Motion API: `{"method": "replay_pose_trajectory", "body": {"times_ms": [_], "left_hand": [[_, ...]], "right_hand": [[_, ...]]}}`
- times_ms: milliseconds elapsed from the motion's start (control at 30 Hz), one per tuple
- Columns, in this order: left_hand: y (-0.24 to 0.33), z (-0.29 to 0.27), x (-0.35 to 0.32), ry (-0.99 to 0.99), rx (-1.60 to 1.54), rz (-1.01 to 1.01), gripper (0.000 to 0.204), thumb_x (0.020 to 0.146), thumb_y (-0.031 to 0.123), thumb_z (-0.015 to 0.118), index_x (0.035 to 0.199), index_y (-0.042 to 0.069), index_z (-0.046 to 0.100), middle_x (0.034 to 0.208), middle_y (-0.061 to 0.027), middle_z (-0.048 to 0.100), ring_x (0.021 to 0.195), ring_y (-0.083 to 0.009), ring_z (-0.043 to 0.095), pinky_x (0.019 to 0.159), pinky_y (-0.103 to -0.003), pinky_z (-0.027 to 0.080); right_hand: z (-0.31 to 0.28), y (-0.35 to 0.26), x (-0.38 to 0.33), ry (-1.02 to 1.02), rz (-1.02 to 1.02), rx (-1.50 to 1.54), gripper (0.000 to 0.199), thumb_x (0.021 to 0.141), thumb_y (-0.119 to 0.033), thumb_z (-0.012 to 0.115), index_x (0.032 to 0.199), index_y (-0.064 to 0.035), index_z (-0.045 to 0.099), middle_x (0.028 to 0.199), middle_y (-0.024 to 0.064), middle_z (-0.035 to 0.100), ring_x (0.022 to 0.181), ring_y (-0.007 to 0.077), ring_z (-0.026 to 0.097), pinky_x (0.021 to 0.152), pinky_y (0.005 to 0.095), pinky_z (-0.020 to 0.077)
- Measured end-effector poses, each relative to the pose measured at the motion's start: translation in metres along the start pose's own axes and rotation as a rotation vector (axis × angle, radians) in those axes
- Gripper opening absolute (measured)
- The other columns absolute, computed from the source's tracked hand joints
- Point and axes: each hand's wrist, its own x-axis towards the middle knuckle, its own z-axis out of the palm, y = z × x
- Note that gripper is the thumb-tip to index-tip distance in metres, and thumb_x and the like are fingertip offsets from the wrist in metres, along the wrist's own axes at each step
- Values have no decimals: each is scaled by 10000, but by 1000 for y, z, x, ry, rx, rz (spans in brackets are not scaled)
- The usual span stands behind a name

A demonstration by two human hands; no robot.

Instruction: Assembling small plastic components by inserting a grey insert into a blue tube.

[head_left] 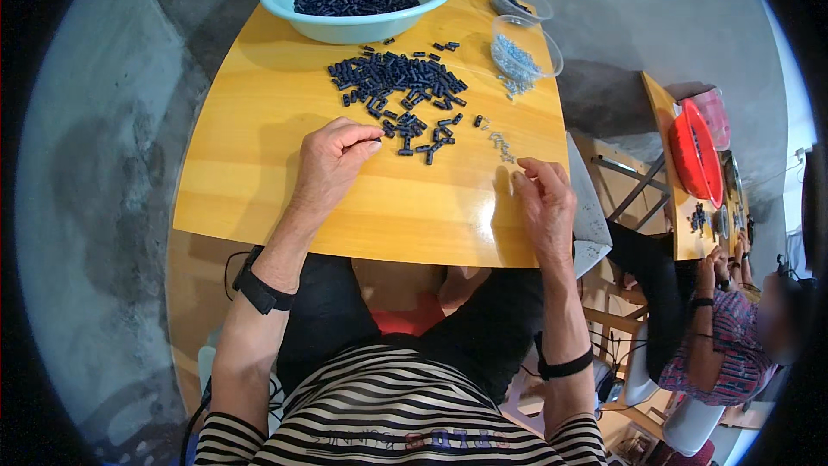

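Note:
Over the yellow table my left hand (332, 160) is closed in a pinch, with the end of a small black cylindrical piece (377, 140) showing dark at its fingertips. Just right of it lies the scattered edge of a heap of the same black pieces (392, 78). My right hand (548, 203) hovers near the table's right edge, its thumb and forefinger slightly apart and nothing visible between them. Close to those fingertips is a short trail of small shiny metal pieces (500, 147), with one black piece (478, 121) beside it.
At the far end of the table (233, 173) stands a light-blue basin (358, 30) full of black pieces. Two clear bowls (552, 47) sit at the far right, one tipped with pale small parts spilling out. Another person (724, 345) works at a second table with a red basin (697, 155).

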Motion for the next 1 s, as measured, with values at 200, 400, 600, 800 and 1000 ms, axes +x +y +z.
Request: {"method": "replay_pose_trajectory", "body": {"times_ms": [200,400,600,800,1000], "left_hand": [[-2,-3,0,-27,0,-26,120,780,7,703,899,1,711,825,-61,668,752,-137,626,668,-237,480],[-2,-4,2,-41,-72,-6,123,770,-18,710,890,6,717,826,-56,661,779,-134,621,689,-229,476],[-2,-6,-1,-38,-128,2,122,773,-21,714,892,10,720,833,-56,664,786,-128,618,699,-226,477],[-1,-8,-3,-28,-189,-38,116,795,-17,701,908,2,716,834,-56,666,785,-119,617,693,-225,478],[4,-11,-4,-45,-151,-76,94,822,-1,676,910,-9,710,825,-47,661,752,-106,604,656,-216,463]], "right_hand": [[22,0,16,36,-68,-60,98,779,-24,690,867,-28,646,747,111,591,667,234,609,605,329,486],[29,1,22,68,-103,-160,49,789,-55,675,803,-57,628,750,106,592,687,287,617,608,365,489],[31,-1,18,73,-193,-248,46,811,-35,637,821,-61,601,784,107,583,704,310,607,608,381,484],[29,-14,4,49,-181,-68,68,828,9,601,861,-46,579,793,142,581,714,337,604,627,386,484],[42,-29,-16,-40,-105,-53,100,820,12,621,884,-36,561,810,139,617,741,344,618,641,391,490]]}}
